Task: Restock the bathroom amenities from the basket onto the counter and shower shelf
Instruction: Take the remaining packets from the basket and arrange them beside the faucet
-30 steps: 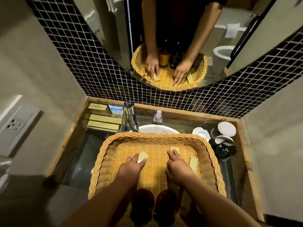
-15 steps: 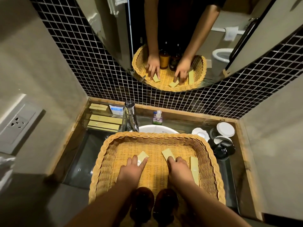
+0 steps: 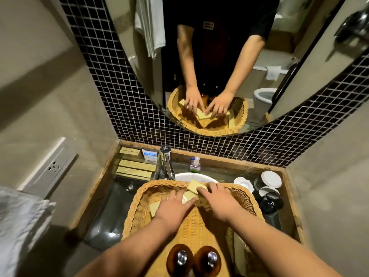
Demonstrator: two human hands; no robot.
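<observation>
Pressing flat tan packets (image 3: 193,185) in the woven wicker basket (image 3: 137,198), I see left hand (image 3: 175,207) and right hand (image 3: 218,203) splayed, fingers (image 3: 187,202) straight; two round amber bottles (image 3: 179,258) nearside.

Rough, matt woven wicker on the basket (image 3: 139,198); the pale packets (image 3: 194,185) look like matt card. The tap (image 3: 166,164) gleams polished metal, the counter (image 3: 111,206) glossy inside its worn wooden rim (image 3: 225,160). Brown bottles (image 3: 179,258) shine; wall tiles (image 3: 111,86) glazed black.

At frame centre the basket (image 3: 159,183) sat over the basin (image 3: 187,176), two pump bottles (image 3: 179,260) in its lower end and flat packets (image 3: 194,185) at its upper rim, with the tap (image 3: 166,164) and stacked packets (image 3: 135,168) upper left and cups (image 3: 270,179) to the right.
</observation>
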